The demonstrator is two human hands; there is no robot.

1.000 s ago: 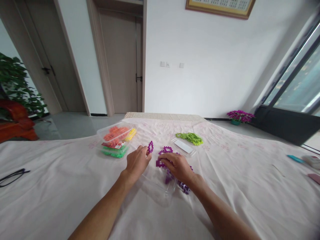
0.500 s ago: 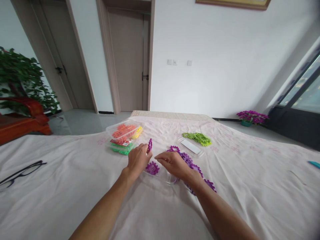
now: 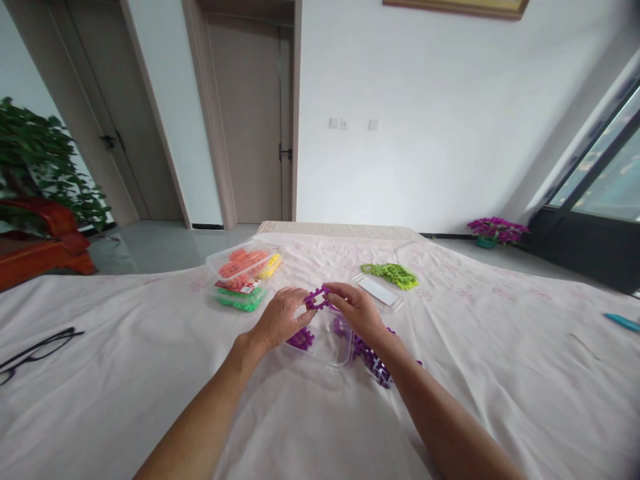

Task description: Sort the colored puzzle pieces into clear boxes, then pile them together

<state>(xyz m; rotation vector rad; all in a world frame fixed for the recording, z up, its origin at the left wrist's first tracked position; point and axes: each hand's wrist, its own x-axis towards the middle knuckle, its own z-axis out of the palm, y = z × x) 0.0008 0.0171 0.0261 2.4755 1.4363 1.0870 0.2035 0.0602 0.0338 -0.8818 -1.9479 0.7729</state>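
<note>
A purple toothed building piece with an open middle (image 3: 314,294) is held up between both hands. The fingers and thumb of my left hand (image 3: 280,319) pinch its left edge. My right hand (image 3: 358,312) grips its right edge with the fingertips. Beneath them sits a clear plastic box (image 3: 327,364), with a loose purple piece (image 3: 301,339) at its left side. More purple pieces (image 3: 376,368) form a joined string beside the box, partly covered by my right hand and forearm.
Clear boxes with orange (image 3: 243,265), green (image 3: 243,299) and yellow pieces (image 3: 271,266) stand at the back left. Lime-green pieces (image 3: 393,274) lie behind a clear lid (image 3: 379,291). Eyeglasses (image 3: 43,348) rest at left, a blue object (image 3: 621,322) at far right.
My hands have come together. The purple piece in my left hand has turned and moved right, and my right hand now holds it too. The view has shifted slightly.
</note>
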